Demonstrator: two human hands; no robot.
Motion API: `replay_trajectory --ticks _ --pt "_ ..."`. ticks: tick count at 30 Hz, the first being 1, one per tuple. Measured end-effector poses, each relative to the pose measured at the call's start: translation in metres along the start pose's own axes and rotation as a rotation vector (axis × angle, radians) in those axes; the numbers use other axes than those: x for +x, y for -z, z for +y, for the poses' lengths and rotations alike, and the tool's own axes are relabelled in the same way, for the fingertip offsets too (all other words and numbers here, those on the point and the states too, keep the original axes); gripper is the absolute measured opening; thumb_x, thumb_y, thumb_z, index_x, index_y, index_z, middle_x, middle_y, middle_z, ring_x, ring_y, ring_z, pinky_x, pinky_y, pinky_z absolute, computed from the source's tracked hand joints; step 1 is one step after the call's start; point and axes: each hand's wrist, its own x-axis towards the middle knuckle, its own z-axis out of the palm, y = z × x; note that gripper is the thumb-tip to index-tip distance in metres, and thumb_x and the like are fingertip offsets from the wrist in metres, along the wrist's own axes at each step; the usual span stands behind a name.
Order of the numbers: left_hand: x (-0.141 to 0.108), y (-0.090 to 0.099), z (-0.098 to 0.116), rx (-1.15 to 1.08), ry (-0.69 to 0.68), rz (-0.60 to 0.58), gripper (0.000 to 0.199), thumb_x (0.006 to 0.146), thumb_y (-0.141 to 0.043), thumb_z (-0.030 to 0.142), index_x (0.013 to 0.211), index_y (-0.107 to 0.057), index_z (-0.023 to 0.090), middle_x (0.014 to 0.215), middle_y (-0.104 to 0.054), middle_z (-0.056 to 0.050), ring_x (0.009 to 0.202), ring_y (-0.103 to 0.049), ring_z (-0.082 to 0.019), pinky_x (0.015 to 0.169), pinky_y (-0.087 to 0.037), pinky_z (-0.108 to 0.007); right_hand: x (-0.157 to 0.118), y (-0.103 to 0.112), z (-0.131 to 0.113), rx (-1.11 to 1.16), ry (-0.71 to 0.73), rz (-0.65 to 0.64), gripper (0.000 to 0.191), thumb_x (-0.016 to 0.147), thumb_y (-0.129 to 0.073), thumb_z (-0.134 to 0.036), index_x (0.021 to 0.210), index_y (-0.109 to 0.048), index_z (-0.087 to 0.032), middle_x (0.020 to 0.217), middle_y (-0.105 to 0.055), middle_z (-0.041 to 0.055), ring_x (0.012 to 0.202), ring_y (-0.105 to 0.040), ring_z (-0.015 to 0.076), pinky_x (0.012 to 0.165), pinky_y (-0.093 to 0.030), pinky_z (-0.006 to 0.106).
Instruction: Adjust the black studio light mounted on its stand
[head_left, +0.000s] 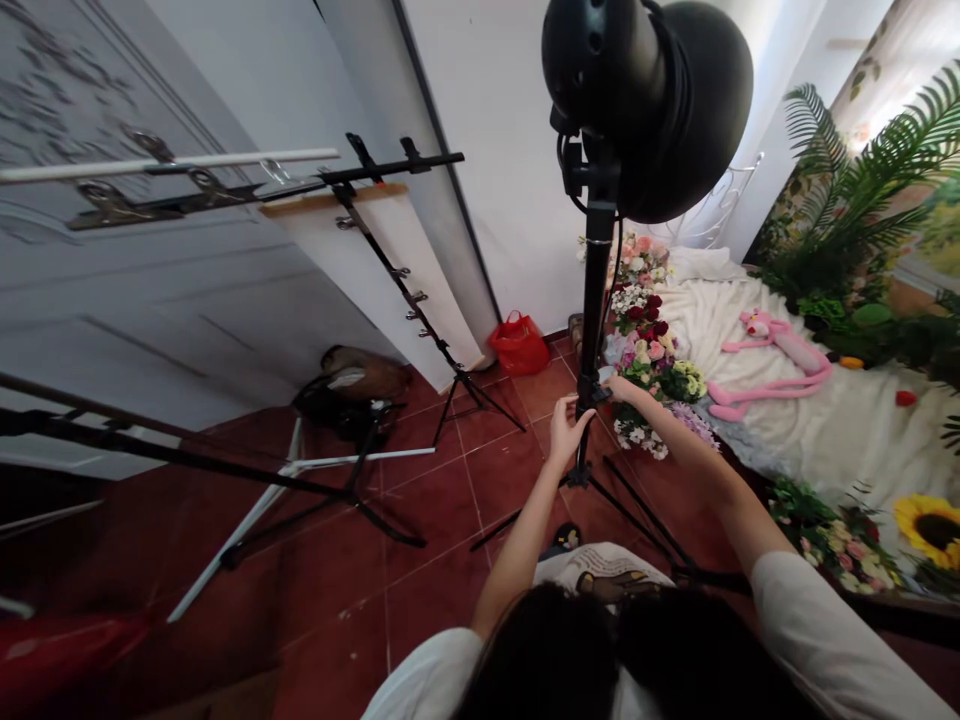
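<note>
A black light stand (592,300) rises in front of me and carries a large black studio lamp (701,110) at its top. Curled round the pole at the collar is my left hand (566,430), its thumb towards the near side. My right hand (626,390) is closed at the right side of the same collar (592,393); its fingertips are partly hidden there. A thin black cable runs down beside the pole from the lamp. Below my hands, the stand's dark legs spread over the red tiles.
At left stand backdrop stands with metal clips (109,200) and a hanging white sheet (420,270). A red bag (519,345) sits by the wall. To the right, a bed with a cream blanket (832,440) holds a pink plush toy (795,350), edged by flowers (649,350).
</note>
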Motion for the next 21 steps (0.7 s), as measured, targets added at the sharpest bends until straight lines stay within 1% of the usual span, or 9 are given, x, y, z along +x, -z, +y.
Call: replay_trajectory --ticks 2,5,7,9,10,12,16,19,21 --pt "0.000 0.000 0.000 0.011 -0.011 0.012 0.039 0.074 -0.068 0.042 0.103 -0.055 0.021 0.103 -0.060 -0.007 0.094 -0.062 -0.017 0.085 -0.052 -0.035 -0.007 -0.008 0.003 -0.034 0.004 0.066 0.035 0.085 -0.049 -0.030 0.053 -0.055 -0.017 0.047 -0.049 0.0010 0.050 -0.047 0.0131 0.054 -0.034 0.024" --pt "-0.001 0.000 0.001 0.030 -0.026 0.019 0.037 0.074 -0.068 0.042 0.102 -0.056 0.021 0.101 -0.060 -0.006 0.094 -0.062 -0.017 0.085 -0.053 -0.035 -0.019 -0.028 0.007 -0.104 0.077 0.325 0.032 0.090 -0.038 -0.024 0.069 -0.060 -0.016 0.064 -0.059 0.0049 0.062 -0.052 0.0147 0.061 -0.036 0.024" --pt "0.000 0.000 0.001 0.044 -0.029 0.022 0.038 0.074 -0.069 0.042 0.102 -0.056 0.022 0.100 -0.060 -0.006 0.093 -0.062 -0.017 0.084 -0.053 -0.035 -0.024 -0.040 0.010 -0.157 0.123 0.481 0.031 0.092 -0.035 -0.022 0.075 -0.060 -0.015 0.070 -0.061 0.0070 0.068 -0.053 0.0164 0.064 -0.038 0.024" --pt "0.000 0.000 0.000 0.056 -0.025 0.018 0.038 0.073 -0.069 0.043 0.102 -0.056 0.022 0.100 -0.060 -0.006 0.092 -0.062 -0.017 0.084 -0.053 -0.036 -0.025 -0.048 0.012 -0.216 0.136 0.544 0.033 0.092 -0.034 -0.022 0.076 -0.061 -0.015 0.072 -0.061 0.0081 0.069 -0.054 0.0176 0.066 -0.039 0.025" --pt "0.000 0.000 -0.001 0.059 -0.022 0.016 0.038 0.074 -0.069 0.043 0.102 -0.055 0.022 0.100 -0.060 -0.006 0.092 -0.062 -0.017 0.084 -0.054 -0.036 -0.026 -0.050 0.012 -0.246 0.126 0.539 0.033 0.093 -0.033 -0.022 0.077 -0.062 -0.015 0.073 -0.062 0.0088 0.070 -0.055 0.0180 0.066 -0.039 0.025" --pt "0.000 0.000 -0.001 0.058 -0.016 0.015 0.038 0.074 -0.068 0.043 0.103 -0.055 0.022 0.101 -0.060 -0.006 0.092 -0.063 -0.017 0.084 -0.054 -0.036 -0.027 -0.049 0.010 -0.302 0.058 0.469 0.036 0.094 -0.033 -0.023 0.079 -0.064 -0.013 0.076 -0.065 0.0114 0.072 -0.058 0.0187 0.066 -0.039 0.025" --pt "-0.001 0.000 -0.001 0.057 -0.010 0.015 0.038 0.074 -0.068 0.044 0.102 -0.055 0.021 0.101 -0.060 -0.006 0.093 -0.062 -0.017 0.085 -0.053 -0.036 -0.032 -0.038 0.001 -0.343 -0.196 0.288 0.044 0.095 -0.033 -0.032 0.075 -0.067 -0.011 0.077 -0.068 0.0157 0.075 -0.063 0.0206 0.064 -0.038 0.024" --pt "-0.002 0.000 0.000 0.050 -0.002 0.015 0.039 0.074 -0.068 0.045 0.103 -0.055 0.021 0.102 -0.060 -0.006 0.093 -0.062 -0.017 0.085 -0.053 -0.035 -0.032 -0.029 -0.001 -0.209 -0.335 0.244 0.055 0.095 -0.030 -0.044 0.066 -0.065 -0.013 0.068 -0.066 0.0149 0.070 -0.063 0.0208 0.060 -0.038 0.025" --pt "-0.002 0.000 0.001 0.047 0.000 0.018 0.040 0.074 -0.068 0.044 0.104 -0.055 0.022 0.103 -0.060 -0.006 0.094 -0.062 -0.017 0.086 -0.053 -0.035 -0.029 -0.026 0.002 -0.031 -0.306 0.204 0.058 0.094 -0.027 -0.050 0.060 -0.060 -0.015 0.056 -0.059 0.0111 0.058 -0.058 0.0190 0.055 -0.036 0.025"
